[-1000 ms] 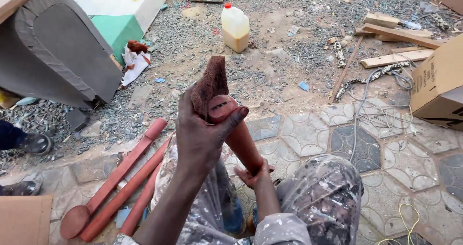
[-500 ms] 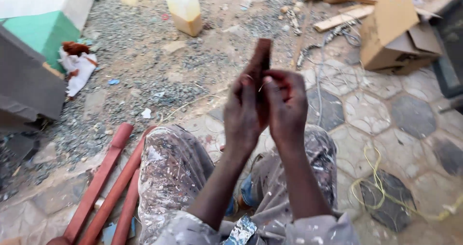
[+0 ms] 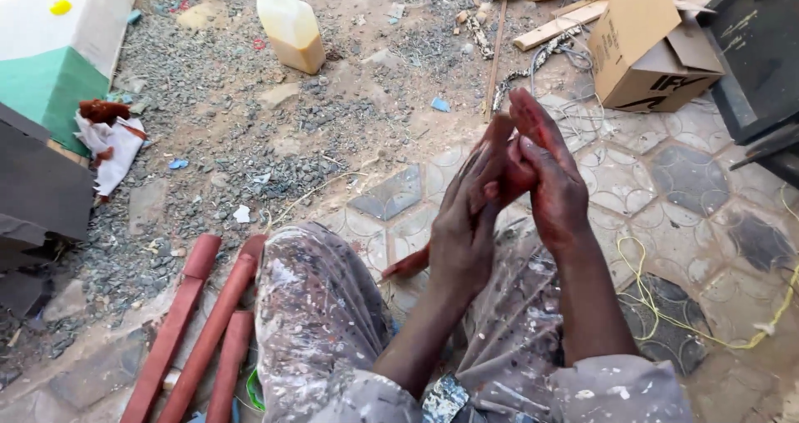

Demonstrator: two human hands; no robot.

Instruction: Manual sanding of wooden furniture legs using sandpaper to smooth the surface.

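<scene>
My left hand (image 3: 466,223) and my right hand (image 3: 551,177) are pressed flat together, palm to palm, in front of me above my paint-spattered trousers (image 3: 316,315). Both hands are stained red-brown. A small red-brown patch between the palms looks like the squeezed sponge (image 3: 509,180); most of it is hidden. The pointed end of a red-brown wooden leg (image 3: 408,265) pokes out below my left hand, resting on my lap.
Three red-brown wooden legs (image 3: 208,323) lie on the paving at my left. A plastic jug (image 3: 291,27) stands on the gravel beyond. A cardboard box (image 3: 649,57), planks (image 3: 558,15) and a dark case (image 3: 757,48) sit at upper right. A stained rag (image 3: 108,140) lies by foam blocks (image 3: 50,65). A yellow cord (image 3: 666,306) trails at right.
My left hand let go of the wooden leg, which dropped to my lap. Both hands came together around the sponge, and now it no longer sticks up above my flattened fingers.
</scene>
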